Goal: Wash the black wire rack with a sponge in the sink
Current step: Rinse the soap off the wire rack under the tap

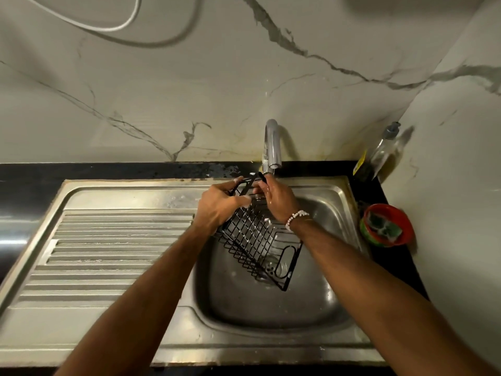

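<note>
I've got the fingers of the left hand (217, 204) and right hand (279, 198) curled round the top end of the rack (260, 240), tilted over the sink (271, 308) just under the tap (272, 145), and I reckon wet wire could slip from that grip and clang down.

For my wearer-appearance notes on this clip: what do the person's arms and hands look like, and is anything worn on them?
The left forearm and right forearm are bare to the frame edge: no sleeves, no gloves. The right hand has a bracelet of small pale beads at its wrist. The left hand and its wrist carry nothing; no rings show.
</note>
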